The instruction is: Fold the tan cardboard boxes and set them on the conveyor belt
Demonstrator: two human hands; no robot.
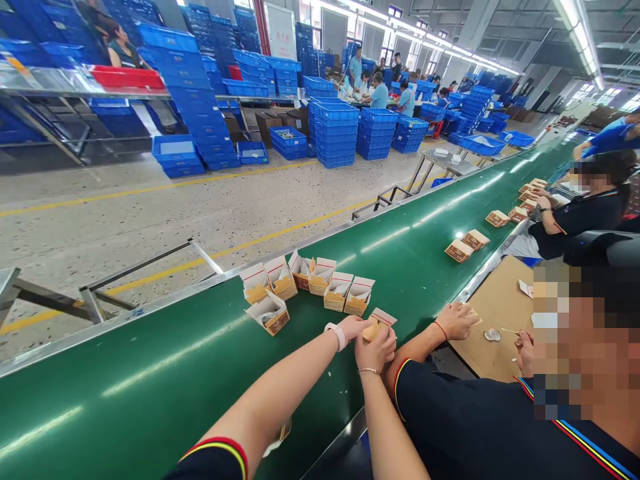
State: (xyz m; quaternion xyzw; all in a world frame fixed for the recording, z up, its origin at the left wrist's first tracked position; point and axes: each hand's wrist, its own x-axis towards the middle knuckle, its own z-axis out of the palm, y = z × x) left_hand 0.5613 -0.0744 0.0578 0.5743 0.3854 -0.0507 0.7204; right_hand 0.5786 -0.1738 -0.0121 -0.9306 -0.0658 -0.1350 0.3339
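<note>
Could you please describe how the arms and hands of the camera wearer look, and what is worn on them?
The left hand and right hand are ungloved. A pale, wide band circles the left wrist, a thin bracelet the right. The left sleeve is dark, its hem striped red and yellow; the right sleeve is out of view.

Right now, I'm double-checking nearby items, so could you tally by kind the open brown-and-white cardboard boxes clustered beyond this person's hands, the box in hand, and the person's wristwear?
Open brown-and-white cardboard boxes clustered on the green belt: 7
Similar box in the right hand: 1
Pale left wristband: 1
Thin right bracelet: 1
Total: 10
</note>
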